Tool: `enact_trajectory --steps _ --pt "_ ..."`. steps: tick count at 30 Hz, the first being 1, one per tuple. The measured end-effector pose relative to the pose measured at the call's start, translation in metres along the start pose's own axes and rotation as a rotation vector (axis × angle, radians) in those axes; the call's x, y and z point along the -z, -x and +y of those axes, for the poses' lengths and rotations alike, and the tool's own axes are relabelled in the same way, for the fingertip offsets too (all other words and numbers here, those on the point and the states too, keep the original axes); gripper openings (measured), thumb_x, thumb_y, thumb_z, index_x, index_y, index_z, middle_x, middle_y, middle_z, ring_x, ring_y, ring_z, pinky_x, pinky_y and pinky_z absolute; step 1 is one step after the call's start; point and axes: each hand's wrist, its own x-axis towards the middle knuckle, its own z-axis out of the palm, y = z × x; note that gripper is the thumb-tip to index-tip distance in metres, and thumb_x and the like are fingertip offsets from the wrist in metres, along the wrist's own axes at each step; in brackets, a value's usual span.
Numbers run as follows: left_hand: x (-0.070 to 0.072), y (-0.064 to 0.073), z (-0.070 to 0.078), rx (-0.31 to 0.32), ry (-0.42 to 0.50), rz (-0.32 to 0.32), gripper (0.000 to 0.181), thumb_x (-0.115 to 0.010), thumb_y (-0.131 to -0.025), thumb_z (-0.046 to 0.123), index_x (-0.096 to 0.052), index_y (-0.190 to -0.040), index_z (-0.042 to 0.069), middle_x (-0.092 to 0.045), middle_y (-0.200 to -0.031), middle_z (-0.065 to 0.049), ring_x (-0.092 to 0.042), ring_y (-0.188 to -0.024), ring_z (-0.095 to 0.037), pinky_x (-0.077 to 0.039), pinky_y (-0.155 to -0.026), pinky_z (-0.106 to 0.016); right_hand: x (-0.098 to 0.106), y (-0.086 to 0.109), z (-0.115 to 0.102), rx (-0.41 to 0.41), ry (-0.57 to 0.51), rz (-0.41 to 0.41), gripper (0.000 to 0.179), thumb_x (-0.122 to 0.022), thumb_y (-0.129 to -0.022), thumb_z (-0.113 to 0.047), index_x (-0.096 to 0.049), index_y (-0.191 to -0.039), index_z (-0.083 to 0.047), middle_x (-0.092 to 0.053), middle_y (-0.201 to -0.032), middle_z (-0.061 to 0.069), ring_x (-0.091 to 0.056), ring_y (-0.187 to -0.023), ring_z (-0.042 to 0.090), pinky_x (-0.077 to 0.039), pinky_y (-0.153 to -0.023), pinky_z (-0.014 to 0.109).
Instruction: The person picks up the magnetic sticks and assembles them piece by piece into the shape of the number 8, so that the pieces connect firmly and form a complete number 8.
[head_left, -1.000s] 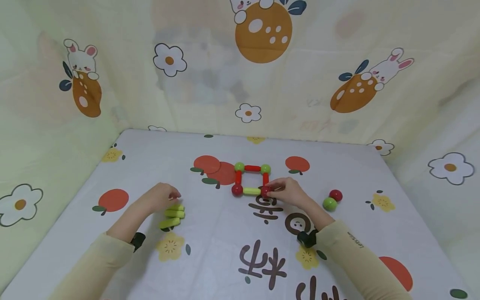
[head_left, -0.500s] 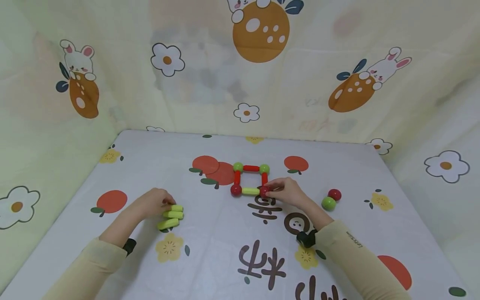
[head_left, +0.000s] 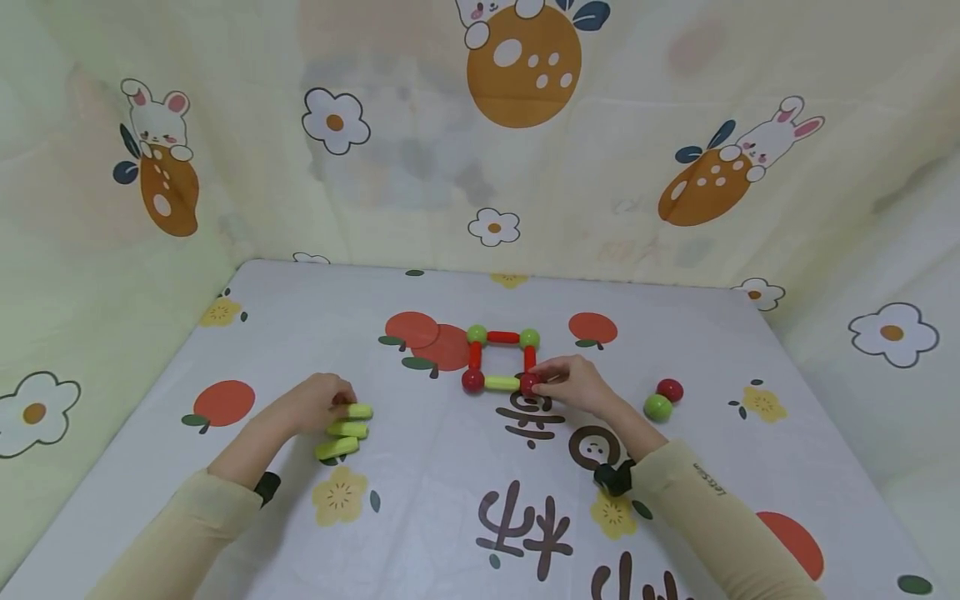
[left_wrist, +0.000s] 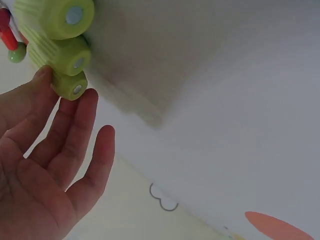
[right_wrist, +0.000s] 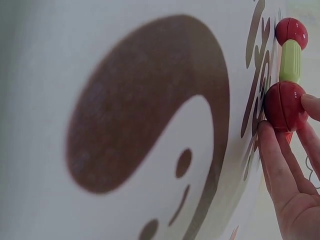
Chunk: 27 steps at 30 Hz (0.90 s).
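Observation:
My left hand (head_left: 313, 403) pinches the farthest of three short yellow-green rods (head_left: 360, 411) between thumb and fingers. In the left wrist view, that ribbed rod (left_wrist: 70, 89) shows a metal-coloured disc at its end. The two other rods (head_left: 347, 429) lie side by side just nearer. At mid-table lies a square of rods and balls: red rods (head_left: 503, 337) on three sides, a yellow-green rod (head_left: 502, 382) on the near side, green balls (head_left: 477, 335) at the far corners, a red ball (head_left: 472, 381) near left. My right hand (head_left: 576, 385) holds the near right red ball (right_wrist: 284, 106).
A loose red ball (head_left: 670, 390) and a loose green ball (head_left: 657, 407) sit together right of my right hand. A printed white cloth (head_left: 420, 517) covers the table, and patterned curtains (head_left: 420, 183) close off the back and sides.
My left hand has come down from above the rods and taken hold of the farthest one, which has shifted slightly right and away. My right hand keeps its place at the red ball.

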Motion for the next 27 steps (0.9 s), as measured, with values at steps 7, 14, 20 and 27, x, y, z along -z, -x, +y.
enact_trajectory --steps 7,14,20,27 --pt "0.003 -0.009 0.013 0.006 0.027 0.044 0.012 -0.059 -0.084 0.003 -0.065 -0.094 0.001 -0.06 -0.085 -0.005 -0.053 -0.077 -0.018 -0.048 -0.071 -0.034 0.0 0.0 0.0 -0.012 0.01 0.001 0.029 -0.069 -0.081 -0.013 -0.066 -0.107 -0.001 -0.067 -0.098 0.012 -0.062 -0.084 0.021 -0.051 -0.071 0.03" --pt "0.0 -0.019 0.027 -0.017 0.032 0.064 0.015 -0.057 -0.085 0.001 -0.062 -0.098 -0.001 -0.061 -0.086 -0.007 -0.054 -0.079 -0.02 -0.047 -0.074 -0.036 -0.001 0.0 0.0 -0.032 0.002 -0.003 0.03 -0.069 -0.082 -0.013 -0.066 -0.109 -0.002 -0.066 -0.1 0.012 -0.061 -0.086 0.022 -0.051 -0.072 0.03" --pt "-0.003 -0.028 0.044 0.017 -0.002 0.059 0.018 -0.059 -0.085 0.003 -0.063 -0.102 -0.001 -0.061 -0.088 -0.008 -0.054 -0.081 -0.021 -0.048 -0.076 -0.035 -0.001 -0.001 0.0 -0.037 0.003 0.0 0.029 -0.069 -0.082 -0.013 -0.066 -0.109 -0.002 -0.066 -0.1 0.011 -0.061 -0.086 0.022 -0.051 -0.072 0.03" --pt "-0.009 -0.039 0.067 0.001 -0.041 0.046 0.02 -0.063 -0.083 0.004 -0.066 -0.101 -0.004 -0.063 -0.089 -0.009 -0.055 -0.081 -0.02 -0.048 -0.075 -0.034 0.0 -0.001 0.001 -0.023 0.006 0.002 0.029 -0.069 -0.082 -0.013 -0.066 -0.108 -0.001 -0.067 -0.099 0.011 -0.061 -0.085 0.021 -0.051 -0.072 0.03"
